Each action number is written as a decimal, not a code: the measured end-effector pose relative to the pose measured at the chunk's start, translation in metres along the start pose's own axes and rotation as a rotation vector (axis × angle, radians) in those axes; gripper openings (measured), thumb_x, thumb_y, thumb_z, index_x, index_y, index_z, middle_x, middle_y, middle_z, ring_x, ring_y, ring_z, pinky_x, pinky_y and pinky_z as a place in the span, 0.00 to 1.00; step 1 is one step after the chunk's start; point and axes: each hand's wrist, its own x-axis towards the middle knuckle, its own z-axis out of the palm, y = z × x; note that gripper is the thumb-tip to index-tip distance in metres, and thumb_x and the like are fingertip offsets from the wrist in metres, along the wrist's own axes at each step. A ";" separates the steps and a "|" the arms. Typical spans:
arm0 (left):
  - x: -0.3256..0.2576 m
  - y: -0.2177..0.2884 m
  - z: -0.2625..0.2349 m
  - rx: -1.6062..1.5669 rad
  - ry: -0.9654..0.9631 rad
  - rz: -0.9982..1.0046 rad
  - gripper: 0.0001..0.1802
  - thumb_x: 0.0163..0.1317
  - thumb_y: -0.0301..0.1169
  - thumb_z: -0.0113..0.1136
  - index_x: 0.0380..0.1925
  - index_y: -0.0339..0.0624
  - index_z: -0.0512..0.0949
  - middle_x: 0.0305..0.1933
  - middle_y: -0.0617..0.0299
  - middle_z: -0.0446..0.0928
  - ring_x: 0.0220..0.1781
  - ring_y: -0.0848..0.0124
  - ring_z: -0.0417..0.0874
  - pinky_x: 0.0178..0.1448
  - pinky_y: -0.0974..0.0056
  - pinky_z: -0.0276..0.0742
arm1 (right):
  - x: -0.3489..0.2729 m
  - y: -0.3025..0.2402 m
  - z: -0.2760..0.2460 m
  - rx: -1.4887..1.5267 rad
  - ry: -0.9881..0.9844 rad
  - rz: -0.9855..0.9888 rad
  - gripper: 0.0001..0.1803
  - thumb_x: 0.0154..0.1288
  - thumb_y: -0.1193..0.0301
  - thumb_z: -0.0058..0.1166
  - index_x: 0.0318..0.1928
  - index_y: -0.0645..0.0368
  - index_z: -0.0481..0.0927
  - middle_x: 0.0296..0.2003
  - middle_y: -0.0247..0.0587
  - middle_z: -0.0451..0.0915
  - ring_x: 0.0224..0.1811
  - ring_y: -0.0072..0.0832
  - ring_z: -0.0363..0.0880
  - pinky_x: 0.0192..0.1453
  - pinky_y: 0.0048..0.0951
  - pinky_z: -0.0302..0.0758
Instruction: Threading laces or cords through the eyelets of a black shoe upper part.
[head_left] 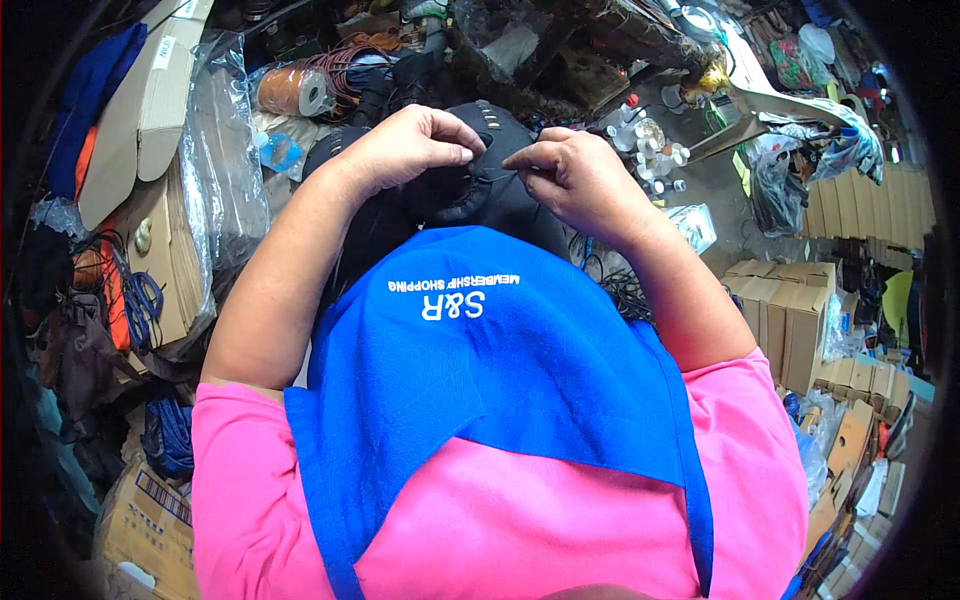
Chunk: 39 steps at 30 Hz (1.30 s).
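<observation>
Black item (502, 203) is pinched by left hand (405, 148) | right hand (582, 182) pinched (on what, cannot tell) | slip risked by slack grip

Bare hands (410, 152) close over a black item (512, 198)

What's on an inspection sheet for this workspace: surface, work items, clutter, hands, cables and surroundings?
Surface: no worktop seen; work sits just beyond the blue apron.
Work items: rounded black item; its exact kind is unclear.
Clutter: small bottles to the right; clear plastic sheet at left.
Hands: left hand and right hand at the black item, fingers bent; grip unclear.
Cables: coiled blue cord at left; electrical or not, unclear.
Surroundings: cardboard boxes at right.
</observation>
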 end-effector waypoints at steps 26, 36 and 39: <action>-0.004 0.000 -0.002 0.002 -0.032 -0.031 0.17 0.49 0.27 0.56 0.42 0.36 0.81 0.39 0.60 0.81 0.43 0.74 0.77 0.53 0.69 0.70 | -0.002 -0.007 0.008 0.080 0.037 0.094 0.11 0.48 0.71 0.53 0.34 0.59 0.84 0.31 0.49 0.81 0.36 0.43 0.80 0.44 0.37 0.77; -0.003 0.000 -0.001 -0.014 -0.031 -0.045 0.17 0.50 0.27 0.56 0.42 0.36 0.81 0.38 0.61 0.81 0.42 0.75 0.77 0.52 0.69 0.70 | -0.004 -0.007 0.009 0.028 0.026 0.083 0.11 0.50 0.73 0.52 0.35 0.58 0.84 0.30 0.48 0.80 0.35 0.41 0.80 0.42 0.36 0.76; -0.004 0.000 -0.001 0.003 -0.026 -0.031 0.17 0.50 0.26 0.56 0.42 0.36 0.81 0.38 0.61 0.81 0.41 0.76 0.77 0.52 0.70 0.71 | -0.004 -0.012 0.008 -0.021 0.027 0.068 0.12 0.52 0.74 0.52 0.37 0.58 0.83 0.29 0.47 0.79 0.34 0.40 0.80 0.41 0.35 0.76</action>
